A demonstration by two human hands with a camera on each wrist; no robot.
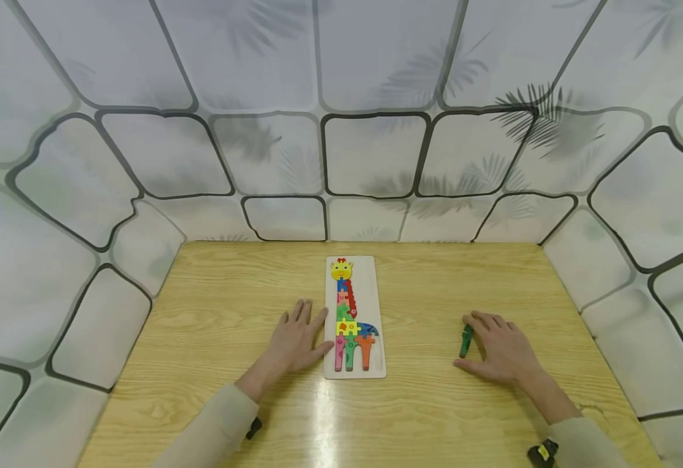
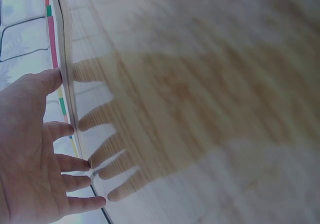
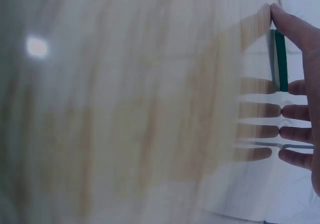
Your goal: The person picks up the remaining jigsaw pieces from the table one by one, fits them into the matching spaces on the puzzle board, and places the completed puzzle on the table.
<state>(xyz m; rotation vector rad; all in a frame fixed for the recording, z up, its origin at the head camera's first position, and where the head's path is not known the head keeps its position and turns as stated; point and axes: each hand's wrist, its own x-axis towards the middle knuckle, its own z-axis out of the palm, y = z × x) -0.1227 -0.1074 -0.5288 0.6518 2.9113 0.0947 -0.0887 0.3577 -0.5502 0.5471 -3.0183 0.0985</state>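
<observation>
A pale wooden puzzle board (image 1: 353, 260) lies on the table with colourful pieces that form a giraffe (image 1: 349, 328). A bare leg-shaped recess shows at its lower right. My left hand (image 1: 296, 341) rests at the board's left edge, fingers spread, with the thumb and index tips at that edge. To the right, a green puzzle piece (image 1: 466, 341) lies on the table between the thumb and fingers of my right hand (image 1: 503, 351). In the right wrist view, the index fingertip meets one end of the green piece (image 3: 282, 59), while the thumb tip stands apart from the other end.
The wooden table (image 1: 230, 279) has a glossy surface that mirrors the hands. A patterned backdrop (image 1: 376, 156) with stone outlines and leaf shadows stands behind the table and along both sides. Dark wrist devices (image 1: 542, 453) sit under the sleeves.
</observation>
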